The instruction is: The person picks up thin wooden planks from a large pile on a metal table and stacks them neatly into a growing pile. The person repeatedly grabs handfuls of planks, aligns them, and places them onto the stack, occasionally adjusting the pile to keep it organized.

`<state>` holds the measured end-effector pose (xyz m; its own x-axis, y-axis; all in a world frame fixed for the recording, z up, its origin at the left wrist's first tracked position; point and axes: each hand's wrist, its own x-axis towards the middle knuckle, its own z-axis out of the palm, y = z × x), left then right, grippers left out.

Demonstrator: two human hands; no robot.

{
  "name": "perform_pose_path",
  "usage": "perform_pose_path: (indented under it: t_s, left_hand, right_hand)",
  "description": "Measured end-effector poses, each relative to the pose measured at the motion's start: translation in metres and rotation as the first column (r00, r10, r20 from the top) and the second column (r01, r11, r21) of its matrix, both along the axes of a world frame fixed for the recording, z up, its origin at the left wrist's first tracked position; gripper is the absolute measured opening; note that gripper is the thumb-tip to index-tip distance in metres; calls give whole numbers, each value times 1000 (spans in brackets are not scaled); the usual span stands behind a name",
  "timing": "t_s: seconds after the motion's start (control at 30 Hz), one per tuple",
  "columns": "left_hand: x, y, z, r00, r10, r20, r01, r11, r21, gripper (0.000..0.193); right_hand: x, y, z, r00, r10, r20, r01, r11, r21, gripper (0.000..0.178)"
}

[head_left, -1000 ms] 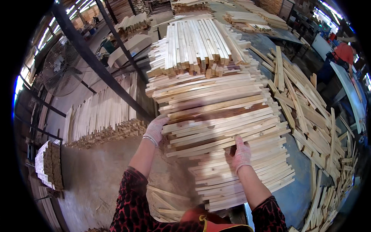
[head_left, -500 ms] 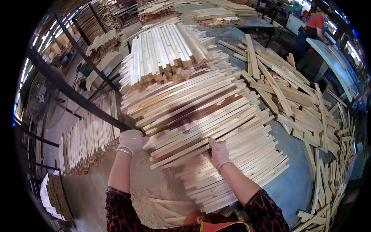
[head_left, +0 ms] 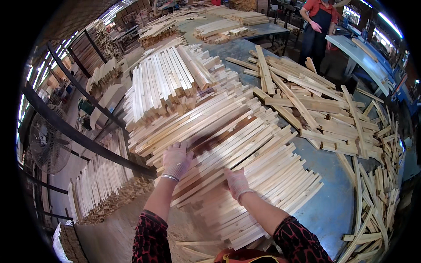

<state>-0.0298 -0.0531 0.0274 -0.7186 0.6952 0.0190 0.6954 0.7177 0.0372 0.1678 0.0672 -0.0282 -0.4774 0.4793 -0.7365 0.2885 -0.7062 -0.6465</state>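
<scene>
Rows of pale wooden slats point(head_left: 258, 141) lie side by side across a large stack. My left hand point(head_left: 176, 160), in a thin whitish glove, lies over the slats at the stack's left side, fingers stretched out and a little apart. A dark reddish-brown slat point(head_left: 228, 133) runs just to the right of its fingertips. Lower and further right, my right hand point(head_left: 238, 183), gloved likewise, is closed at the near edge of the upper layer, on a wooden slat point(head_left: 267, 150); some of its fingers are hidden. A lower layer of slats point(head_left: 272, 193) spreads beneath it.
A bundle of short planks point(head_left: 162, 76) sits on the stack's far end. Loose boards point(head_left: 315, 103) are heaped to the right on the blue-grey table point(head_left: 326, 193). A black metal bar point(head_left: 87, 142) and a fan point(head_left: 48, 140) stand left. Another person point(head_left: 316, 30) stands far right.
My left hand has moved from the stack's left ends inward onto the slats. My right hand stays at the near edge. The view has shifted, and the other person now stands more upright.
</scene>
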Motion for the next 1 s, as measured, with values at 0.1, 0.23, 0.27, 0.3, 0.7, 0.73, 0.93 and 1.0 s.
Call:
perform_pose_path:
  t_s: [0.1, 0.23, 0.27, 0.3, 0.7, 0.73, 0.93, 1.0]
  left_hand:
    - [-2, -7, 1, 998, 53, -20, -54, 998, -36, 46]
    - [7, -19, -16, 988, 40, -151, -44, 999, -24, 42]
    - [6, -25, -23, 984, 21, -176, -21, 1000, 1, 42]
    - [-2, -30, -27, 998, 31, -52, -32, 999, -8, 43]
    - [13, 95, 15, 915, 55, 400, -70, 997, 21, 69]
    - [8, 93, 10, 939, 52, 341, -77, 995, 60, 66]
    - [59, 100, 72, 937, 33, 347, -80, 989, 124, 63]
    - [74, 87, 90, 956, -24, 292, -41, 976, 214, 60]
  right_hand:
    - [-1, -1, 2, 997, -8, 79, 8, 1000, 0, 104]
    - [3, -1, 9, 997, 30, 77, -32, 999, 16, 103]
    - [2, -3, 12, 996, 45, 72, -46, 999, 21, 103]
    - [0, -4, 13, 996, 63, 69, -65, 997, 28, 102]
    - [-5, 6, 32, 990, 93, 107, -98, 994, 44, 88]
    - [-8, 7, 18, 994, 92, 58, -94, 995, 30, 84]
    - [41, 9, 24, 980, 76, -183, -55, 992, 114, 66]
    - [68, 9, 53, 971, 176, -164, -119, 945, 306, 65]
